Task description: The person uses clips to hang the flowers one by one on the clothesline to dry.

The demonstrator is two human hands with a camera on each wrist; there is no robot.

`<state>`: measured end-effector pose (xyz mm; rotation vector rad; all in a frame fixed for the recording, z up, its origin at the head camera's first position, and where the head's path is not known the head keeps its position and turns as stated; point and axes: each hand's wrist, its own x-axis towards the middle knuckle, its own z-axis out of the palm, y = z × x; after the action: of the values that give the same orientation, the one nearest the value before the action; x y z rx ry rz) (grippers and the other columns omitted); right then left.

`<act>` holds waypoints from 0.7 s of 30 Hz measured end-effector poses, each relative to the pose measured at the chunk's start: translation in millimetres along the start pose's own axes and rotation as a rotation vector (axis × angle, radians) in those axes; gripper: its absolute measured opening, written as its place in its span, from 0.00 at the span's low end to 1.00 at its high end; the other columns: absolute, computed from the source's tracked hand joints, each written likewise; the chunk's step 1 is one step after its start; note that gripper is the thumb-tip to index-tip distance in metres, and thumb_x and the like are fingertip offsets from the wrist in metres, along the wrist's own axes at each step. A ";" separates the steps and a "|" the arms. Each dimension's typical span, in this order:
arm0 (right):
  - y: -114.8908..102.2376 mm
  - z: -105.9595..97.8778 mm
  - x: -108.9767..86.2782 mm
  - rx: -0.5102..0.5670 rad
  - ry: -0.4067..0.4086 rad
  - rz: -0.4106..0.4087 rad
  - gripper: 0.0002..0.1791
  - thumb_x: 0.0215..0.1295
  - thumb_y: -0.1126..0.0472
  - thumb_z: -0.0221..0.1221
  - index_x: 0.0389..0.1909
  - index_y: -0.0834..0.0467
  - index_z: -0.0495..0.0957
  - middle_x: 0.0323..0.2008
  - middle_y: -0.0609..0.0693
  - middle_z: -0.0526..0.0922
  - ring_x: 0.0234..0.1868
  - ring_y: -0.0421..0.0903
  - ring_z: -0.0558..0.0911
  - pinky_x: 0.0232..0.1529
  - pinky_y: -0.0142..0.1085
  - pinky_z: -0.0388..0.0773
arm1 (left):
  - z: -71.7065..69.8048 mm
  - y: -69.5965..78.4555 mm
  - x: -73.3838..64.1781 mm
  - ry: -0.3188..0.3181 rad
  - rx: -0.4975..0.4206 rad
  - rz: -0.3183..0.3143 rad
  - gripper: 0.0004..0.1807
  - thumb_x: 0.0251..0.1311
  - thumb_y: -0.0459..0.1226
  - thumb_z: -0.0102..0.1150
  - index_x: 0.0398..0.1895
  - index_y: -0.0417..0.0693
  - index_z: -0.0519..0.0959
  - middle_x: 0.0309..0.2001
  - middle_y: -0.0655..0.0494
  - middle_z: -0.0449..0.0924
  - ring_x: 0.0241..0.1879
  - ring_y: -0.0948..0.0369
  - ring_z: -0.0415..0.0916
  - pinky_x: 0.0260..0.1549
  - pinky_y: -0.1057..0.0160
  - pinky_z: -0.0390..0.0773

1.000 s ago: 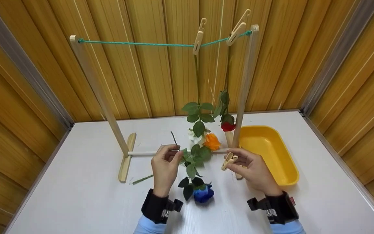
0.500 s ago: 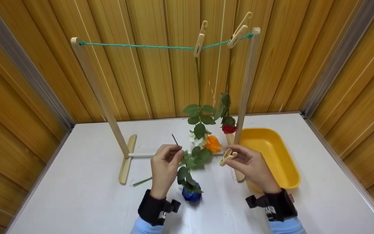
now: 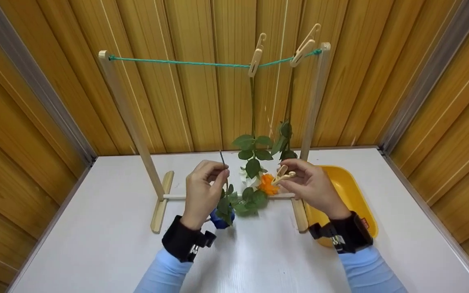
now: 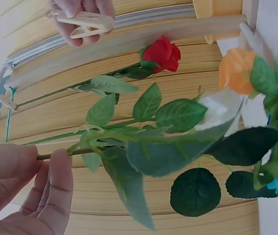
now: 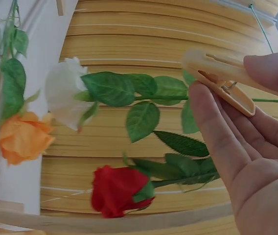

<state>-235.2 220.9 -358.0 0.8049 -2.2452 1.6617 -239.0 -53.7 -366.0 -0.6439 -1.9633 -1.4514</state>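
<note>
Head view: my left thumb and fingers, closed together on my left hand (image 3: 202,191), pinch the stem of a blue rose (image 3: 220,224), its bloom downward at five o'clock from them. At three o'clock, my right hand (image 3: 316,187) pinches a clothes peg (image 3: 283,176). An orange rose (image 3: 268,186) shows at nine o'clock from that hand, a yellow tub (image 3: 357,191) around four. Toward twelve, a green string (image 3: 181,62) bears two pegs (image 3: 255,62), from which a white rose (image 5: 63,95) and a red rose (image 5: 118,191) hang, blooms down.
</note>
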 end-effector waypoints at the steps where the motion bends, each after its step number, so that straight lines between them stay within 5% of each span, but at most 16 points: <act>1: -2.2 -0.9 5.0 -0.004 0.001 -0.015 0.21 0.62 0.79 0.65 0.56 0.75 0.76 0.46 0.69 0.83 0.44 0.37 0.87 0.47 0.29 0.84 | -0.4 1.0 5.0 -0.004 0.015 0.007 0.02 0.66 0.26 0.64 0.39 0.36 0.85 0.36 0.47 0.82 0.31 0.56 0.83 0.35 0.65 0.84; 21: -82.0 -9.6 117.9 -0.122 0.008 -0.302 0.20 0.59 0.77 0.69 0.53 0.75 0.79 0.44 0.65 0.86 0.41 0.35 0.87 0.45 0.31 0.85 | 5.9 7.4 105.5 -0.028 0.140 0.033 0.02 0.63 0.27 0.66 0.34 0.34 0.85 0.33 0.44 0.85 0.29 0.52 0.84 0.32 0.63 0.83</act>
<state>-287.8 179.1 -230.7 1.0433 -2.0716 1.3747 -308.6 -43.0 -286.8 -0.6339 -2.0449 -1.2789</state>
